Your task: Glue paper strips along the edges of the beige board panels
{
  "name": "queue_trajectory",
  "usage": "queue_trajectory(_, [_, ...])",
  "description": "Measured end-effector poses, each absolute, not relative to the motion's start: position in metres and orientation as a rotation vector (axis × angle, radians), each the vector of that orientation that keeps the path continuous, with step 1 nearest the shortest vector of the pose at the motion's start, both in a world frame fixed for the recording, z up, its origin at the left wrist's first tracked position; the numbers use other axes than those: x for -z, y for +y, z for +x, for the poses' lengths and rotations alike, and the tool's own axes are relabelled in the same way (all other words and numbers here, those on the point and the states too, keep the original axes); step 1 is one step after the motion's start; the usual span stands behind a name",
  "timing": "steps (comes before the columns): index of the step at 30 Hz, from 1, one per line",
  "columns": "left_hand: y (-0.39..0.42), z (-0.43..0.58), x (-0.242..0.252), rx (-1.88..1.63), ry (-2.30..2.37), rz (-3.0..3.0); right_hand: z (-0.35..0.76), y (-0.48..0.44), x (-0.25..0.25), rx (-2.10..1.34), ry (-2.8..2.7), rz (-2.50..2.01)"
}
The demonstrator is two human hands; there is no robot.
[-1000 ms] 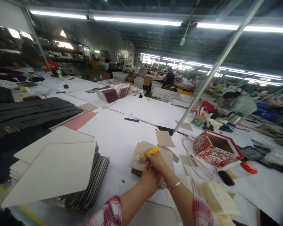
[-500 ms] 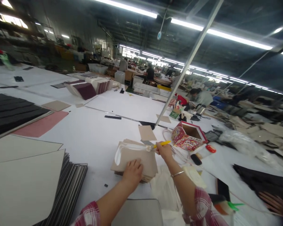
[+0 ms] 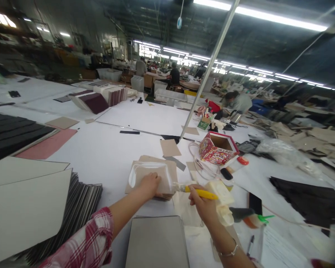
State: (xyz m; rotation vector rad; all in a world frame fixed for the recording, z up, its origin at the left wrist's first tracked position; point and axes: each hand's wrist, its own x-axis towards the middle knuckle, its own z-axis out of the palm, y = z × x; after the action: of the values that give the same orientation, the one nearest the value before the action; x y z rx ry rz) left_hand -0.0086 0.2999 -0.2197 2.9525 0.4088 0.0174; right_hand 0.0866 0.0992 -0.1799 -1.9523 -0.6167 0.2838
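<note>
A stack of tan cardboard pieces (image 3: 147, 175) lies on the white table in front of me. White glue (image 3: 136, 165) runs in a band along the top piece's left, far and right edges. My left hand (image 3: 150, 185) presses on that top piece, fingers slightly bent and holding nothing. In my right hand (image 3: 202, 201) is a yellow-handled paintbrush (image 3: 203, 193), its bristles at the right edge of the stack. Below the right hand stands a cream-coloured, glue-smeared container (image 3: 220, 193). Nearer to me lies a pile of grey boards (image 3: 158, 242).
Large pale boards (image 3: 28, 208) and dark-edged panels (image 3: 80, 201) fill the left. A red patterned box (image 3: 219, 149), a black phone (image 3: 255, 203), a green-tipped bottle (image 3: 254, 220) and black fabric (image 3: 307, 197) occupy the right. A slanted metal pole (image 3: 202, 85) rises beyond the stack.
The brush has moved from the stack's far right corner down its right edge toward me, and white now shows along that edge. My left hand stays on the stack. The view has shifted slightly.
</note>
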Motion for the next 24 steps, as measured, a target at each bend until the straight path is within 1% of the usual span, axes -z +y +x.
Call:
queue_trajectory(3, [0.305,-0.006,0.213,0.078,0.345,2.973,0.088,0.091,0.184,-0.199,-0.524,-1.814])
queue_trajectory(6, [0.305,-0.005,0.209,0.135,0.247,3.026,0.087,0.088,0.201,-0.238,-0.542,-1.727])
queue_trajectory(11, [0.289,-0.008,0.208,0.173,0.146,3.101,0.079,0.086,0.226,-0.244,-0.623,-1.705])
queue_trajectory(18, [0.291,0.0,0.206,0.238,0.137,3.119,0.078,0.078,0.232,-0.228,-0.586,-1.674])
queue_trajectory(24, [0.289,0.001,0.205,0.239,0.114,3.111,0.074,0.075,0.234,-0.222,-0.708,-1.736])
